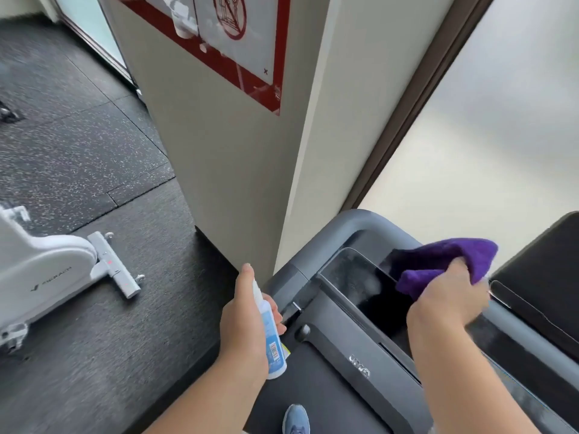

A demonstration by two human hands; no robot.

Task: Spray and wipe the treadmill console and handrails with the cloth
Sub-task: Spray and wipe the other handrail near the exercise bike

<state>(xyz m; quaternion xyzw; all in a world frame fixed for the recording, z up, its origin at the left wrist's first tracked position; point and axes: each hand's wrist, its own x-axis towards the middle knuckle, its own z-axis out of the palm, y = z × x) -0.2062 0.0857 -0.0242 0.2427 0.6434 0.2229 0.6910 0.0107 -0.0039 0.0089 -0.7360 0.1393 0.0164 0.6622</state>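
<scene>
Wiping console (360,286), purple cloth (445,261); pillar (225,170), exercise bike (47,270) left.

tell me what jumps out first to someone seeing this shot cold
The purple cloth stands out most, bunched in the right hand and pressed on the treadmill's dark console screen at lower right. At bottom centre the left hand grips a white spray bottle upright. On the pillar above hangs a red-bordered warning sign.
</scene>
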